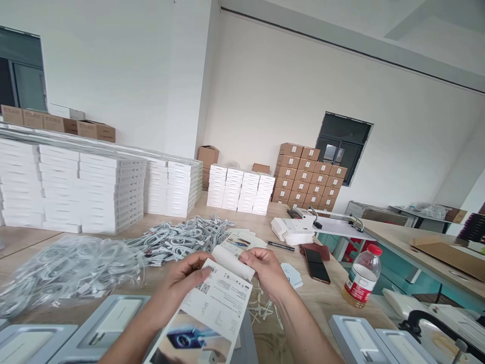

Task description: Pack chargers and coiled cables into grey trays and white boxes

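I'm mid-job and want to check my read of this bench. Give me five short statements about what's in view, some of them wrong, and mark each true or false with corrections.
1. The left hand and the right hand both hold printed packaging. True.
2. In the picture, the phone lies to the left of the bottle. True.
3. The bottle's cap is blue. False: it is red.
4. All the cables are in the clear plastic bag. False: a loose heap lies on the table beside the bag.
5. The brown cartons by the far window are stacked several high. True.
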`<state>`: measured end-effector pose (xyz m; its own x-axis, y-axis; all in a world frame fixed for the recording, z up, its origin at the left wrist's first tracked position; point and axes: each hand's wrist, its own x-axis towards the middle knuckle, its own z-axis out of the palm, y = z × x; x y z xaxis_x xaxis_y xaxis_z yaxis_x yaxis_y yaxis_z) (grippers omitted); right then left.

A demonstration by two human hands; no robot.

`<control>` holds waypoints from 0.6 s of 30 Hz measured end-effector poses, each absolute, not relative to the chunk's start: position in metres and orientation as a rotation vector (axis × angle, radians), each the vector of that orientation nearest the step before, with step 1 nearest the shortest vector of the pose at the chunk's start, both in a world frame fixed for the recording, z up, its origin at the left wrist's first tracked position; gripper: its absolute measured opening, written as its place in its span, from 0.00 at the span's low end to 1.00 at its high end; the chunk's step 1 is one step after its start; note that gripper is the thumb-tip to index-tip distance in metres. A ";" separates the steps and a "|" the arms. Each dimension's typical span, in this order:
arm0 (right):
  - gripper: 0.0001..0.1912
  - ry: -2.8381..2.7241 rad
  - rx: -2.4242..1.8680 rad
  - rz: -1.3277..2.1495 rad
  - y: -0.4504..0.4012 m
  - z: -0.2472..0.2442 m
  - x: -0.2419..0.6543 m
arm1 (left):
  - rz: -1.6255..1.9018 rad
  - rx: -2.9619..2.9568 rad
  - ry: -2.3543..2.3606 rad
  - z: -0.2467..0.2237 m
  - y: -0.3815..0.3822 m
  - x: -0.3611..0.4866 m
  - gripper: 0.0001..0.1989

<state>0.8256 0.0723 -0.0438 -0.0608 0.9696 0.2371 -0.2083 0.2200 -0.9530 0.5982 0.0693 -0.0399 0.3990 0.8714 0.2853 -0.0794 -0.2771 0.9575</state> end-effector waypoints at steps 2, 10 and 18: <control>0.19 -1.178 -0.875 1.265 0.073 -0.046 0.827 | 1.057 1.634 0.708 -0.039 0.067 0.600 0.14; 0.18 -1.309 -0.949 1.320 0.069 -0.043 0.827 | 1.038 1.662 0.725 -0.036 0.062 0.603 0.13; 0.15 -1.438 -1.008 1.041 0.060 -0.039 0.818 | 1.039 1.559 0.727 -0.039 0.061 0.604 0.22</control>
